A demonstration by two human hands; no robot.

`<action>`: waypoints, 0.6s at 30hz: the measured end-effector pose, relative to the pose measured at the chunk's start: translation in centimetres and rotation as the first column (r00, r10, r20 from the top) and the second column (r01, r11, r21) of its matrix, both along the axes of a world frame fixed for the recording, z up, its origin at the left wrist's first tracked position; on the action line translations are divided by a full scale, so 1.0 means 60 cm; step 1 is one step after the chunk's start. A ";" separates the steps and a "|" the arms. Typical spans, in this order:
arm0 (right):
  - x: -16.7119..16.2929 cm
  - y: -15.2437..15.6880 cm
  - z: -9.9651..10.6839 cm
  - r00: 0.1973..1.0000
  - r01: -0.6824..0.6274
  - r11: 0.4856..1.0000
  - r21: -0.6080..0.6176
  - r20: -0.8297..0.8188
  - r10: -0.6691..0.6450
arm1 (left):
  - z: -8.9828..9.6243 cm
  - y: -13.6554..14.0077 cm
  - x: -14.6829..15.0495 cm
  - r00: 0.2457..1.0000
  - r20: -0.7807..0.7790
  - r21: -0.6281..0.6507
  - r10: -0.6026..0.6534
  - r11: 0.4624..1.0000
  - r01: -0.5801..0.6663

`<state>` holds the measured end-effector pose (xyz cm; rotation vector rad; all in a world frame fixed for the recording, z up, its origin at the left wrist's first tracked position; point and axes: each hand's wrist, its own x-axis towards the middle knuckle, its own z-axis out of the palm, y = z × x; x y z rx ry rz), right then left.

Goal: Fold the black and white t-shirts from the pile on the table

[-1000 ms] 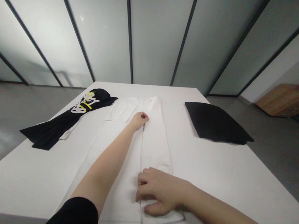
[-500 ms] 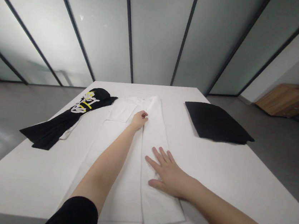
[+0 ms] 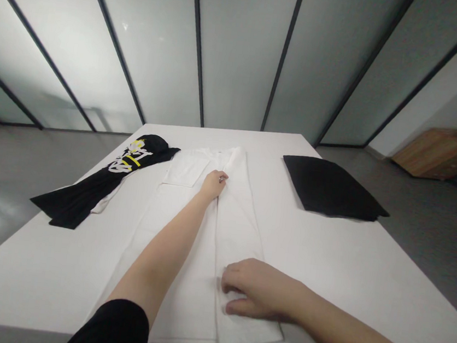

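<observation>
A long white garment with a patch pocket near its far left corner lies flat on the table, a folded edge running down its length. At the upper part of this edge, the fingers of my left hand are pinched together on the cloth. Closer to me, my right hand is over the near right section of the garment. Its fingers are bent downward and the thumb stands apart from them, with no cloth visible between. Whether its fingertips press on the fabric is hard to see.
On the left of the white table lies a black garment with a white and yellow print. A folded black cloth rests at the right. Frosted glass panels stand behind, and a wooden cabinet is at the far right.
My right hand has drawn back toward me, its fingers going from spread flat to bent. My left hand stays nearly in place at the folded edge.
</observation>
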<state>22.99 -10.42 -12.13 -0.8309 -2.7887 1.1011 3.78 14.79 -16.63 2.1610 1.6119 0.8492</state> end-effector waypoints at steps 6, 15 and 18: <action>0.047 0.033 0.019 0.983 0.182 0.832 -0.524 0.093 -0.156 | 0.015 -0.015 -0.002 0.990 -0.139 -0.040 0.030 0.999 -0.036; 0.077 0.060 0.028 0.905 0.394 0.911 -0.126 0.226 -0.360 | 0.026 -0.095 0.085 0.871 -0.441 -0.052 -0.216 0.975 0.216; 0.069 0.057 0.025 0.904 0.397 0.915 -0.067 0.199 -0.378 | -0.005 -0.117 0.114 0.870 -0.457 -0.129 -0.185 0.981 0.141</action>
